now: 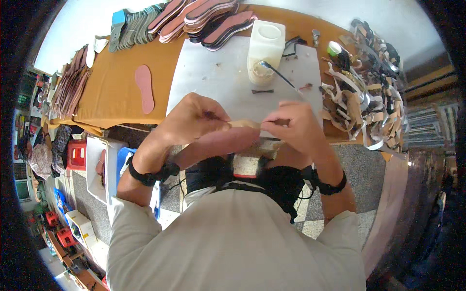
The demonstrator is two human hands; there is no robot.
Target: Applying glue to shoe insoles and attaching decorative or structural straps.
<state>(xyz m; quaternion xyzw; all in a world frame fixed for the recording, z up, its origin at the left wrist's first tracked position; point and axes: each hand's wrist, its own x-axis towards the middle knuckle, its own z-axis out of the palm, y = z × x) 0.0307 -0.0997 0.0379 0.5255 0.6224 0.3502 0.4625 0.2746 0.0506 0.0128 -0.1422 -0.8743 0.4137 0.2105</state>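
Note:
Between my hands, above my lap, a short tan strip (244,124) is stretched. Its left end is pinched in the fingers of my left hand (194,119), and a small dark bit shows among those fingers. The other end sits between the thumb and fingertips of my right hand (292,121). Just under the strip lies a reddish-brown insole (218,146), slanting from my left wrist toward my right fingers. Whether the strip is fixed to the insole I cannot tell. What supports the insole is partly hidden.
Past my hands, a cream plastic jug (266,44) stands on a white sheet (204,77), with a dark-handled brush (279,73) in its opening. One pink insole (144,89) lies at left. Insole stacks (228,29) fill the back; tangled straps (359,97) crowd the right.

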